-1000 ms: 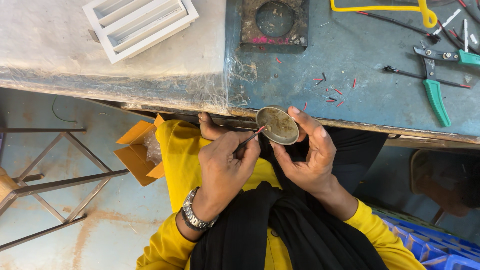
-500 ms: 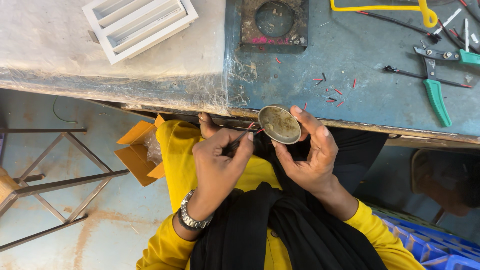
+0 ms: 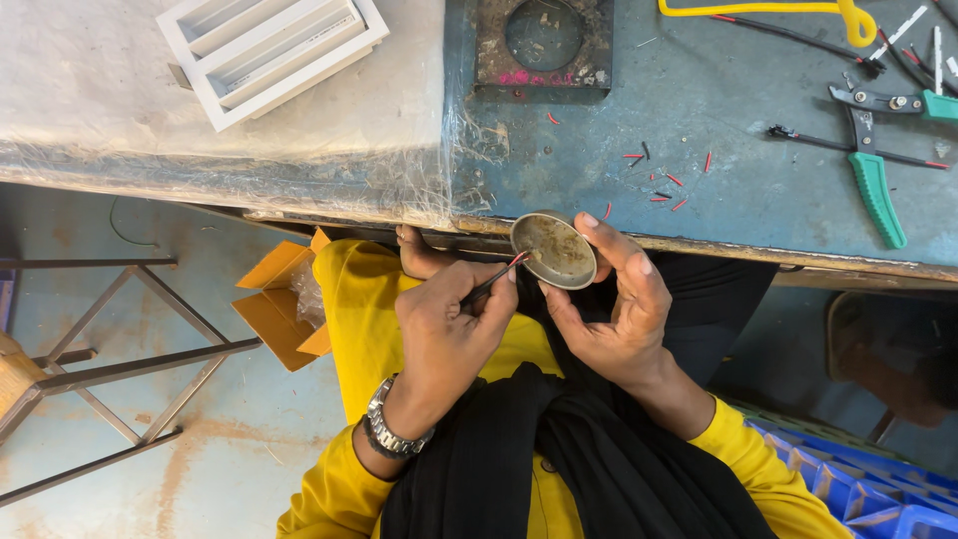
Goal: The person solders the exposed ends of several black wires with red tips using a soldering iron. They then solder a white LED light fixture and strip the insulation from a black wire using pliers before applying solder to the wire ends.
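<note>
Clamping a round metal lid (image 3: 555,250), right hand (image 3: 609,319); left hand (image 3: 444,334) pinches a wire (image 3: 491,284).

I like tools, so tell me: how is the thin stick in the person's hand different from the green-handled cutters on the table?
The thin stick is slim and dark with a red tip; the cutters are bulkier, with green handles. The stick is pinched in the left hand, its tip against the round metal dish held by the right hand; the cutters lie untouched on the blue table.

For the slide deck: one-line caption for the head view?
Right hand holds a round metal dish while left hand touches a thin tool to it.
</note>
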